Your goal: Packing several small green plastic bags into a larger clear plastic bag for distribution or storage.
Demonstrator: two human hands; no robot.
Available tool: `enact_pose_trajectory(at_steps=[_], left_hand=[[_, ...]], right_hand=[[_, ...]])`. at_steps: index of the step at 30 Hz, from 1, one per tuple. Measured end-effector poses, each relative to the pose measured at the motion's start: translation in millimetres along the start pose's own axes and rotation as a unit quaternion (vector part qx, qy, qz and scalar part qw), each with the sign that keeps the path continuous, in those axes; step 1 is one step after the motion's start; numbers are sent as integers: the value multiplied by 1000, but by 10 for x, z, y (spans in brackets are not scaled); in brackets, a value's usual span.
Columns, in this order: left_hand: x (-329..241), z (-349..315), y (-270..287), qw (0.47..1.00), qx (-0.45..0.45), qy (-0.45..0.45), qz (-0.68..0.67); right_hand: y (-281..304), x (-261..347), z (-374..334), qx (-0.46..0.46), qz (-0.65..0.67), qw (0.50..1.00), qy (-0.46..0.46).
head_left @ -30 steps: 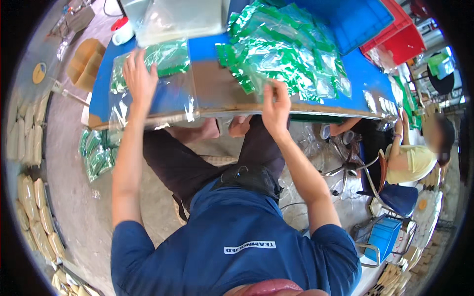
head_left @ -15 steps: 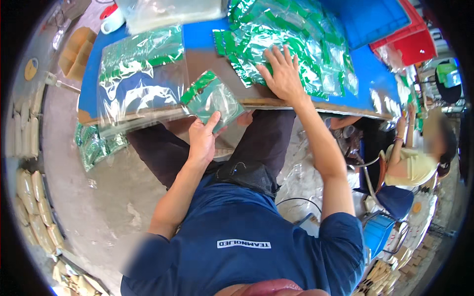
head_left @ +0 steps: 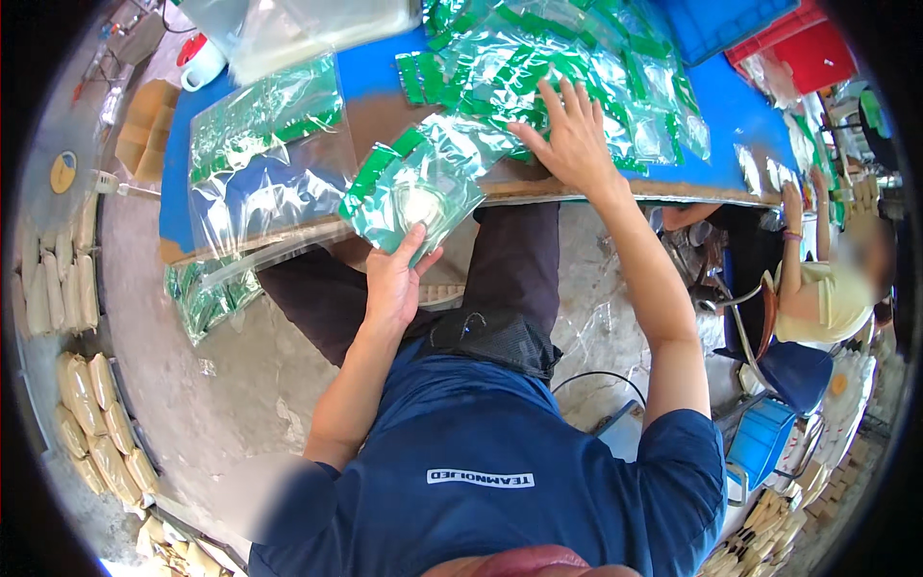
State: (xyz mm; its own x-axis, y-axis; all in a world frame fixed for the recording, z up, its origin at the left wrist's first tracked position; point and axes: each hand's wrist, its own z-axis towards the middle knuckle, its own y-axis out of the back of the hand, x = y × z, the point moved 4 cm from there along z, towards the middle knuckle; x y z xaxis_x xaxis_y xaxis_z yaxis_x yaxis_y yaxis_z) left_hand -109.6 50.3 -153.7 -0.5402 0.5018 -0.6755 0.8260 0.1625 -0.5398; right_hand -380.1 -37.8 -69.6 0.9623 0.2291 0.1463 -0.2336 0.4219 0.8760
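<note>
A loose heap of flat, square packets in thin, glossy clear plastic with bright green bands (head_left: 577, 58) covered the middle and right of the blue, smooth-topped table (head_left: 375, 72), its crinkled film throwing back hard white glints. A dull brown patch (head_left: 380, 125) showed on the tabletop left of the heap, and a worn brown strip (head_left: 538, 189) ran along the front edge. Near that edge, before the person, lay a fanned set of overlapping clear-and-green packets (head_left: 423, 183), reaching from the left hand (head_left: 394, 279) toward the heap, its lower end jutting past the table's edge. To the left a large, limp, transparent plastic bag (head_left: 264, 144) lay flat, its upper part filled with green-banded packets and its wrinkled lower part hanging over the edge. Behind it stood a rounded white mug with red at its mouth (head_left: 200, 67); a blue plastic crate (head_left: 731, 24) and a red plastic crate (head_left: 808, 58) sat at the far right. The left forearm rose from below, the hand palm up, thumb pressed on the film and fingers curled beneath, clamped on the fanned set. The right arm reached farther forward, the right hand (head_left: 569, 144) palm down over the heap's front, fingers straight and slightly apart, thumb stretched out toward the fanned set.
</note>
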Motion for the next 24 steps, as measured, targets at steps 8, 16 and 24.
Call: enact_pose_trajectory(at_steps=[8, 16, 24], left_hand=[[-96, -183, 228, 994, 55, -94, -3], [17, -161, -68, 988, 147, 0, -55], [98, -22, -74, 991, 113, -11, -65]], right_hand=[[37, 526, -608, 35, 188, 975, 113], [37, 782, -594, 67, 564, 780, -263], [29, -231, 83, -97, -12, 989, -107]])
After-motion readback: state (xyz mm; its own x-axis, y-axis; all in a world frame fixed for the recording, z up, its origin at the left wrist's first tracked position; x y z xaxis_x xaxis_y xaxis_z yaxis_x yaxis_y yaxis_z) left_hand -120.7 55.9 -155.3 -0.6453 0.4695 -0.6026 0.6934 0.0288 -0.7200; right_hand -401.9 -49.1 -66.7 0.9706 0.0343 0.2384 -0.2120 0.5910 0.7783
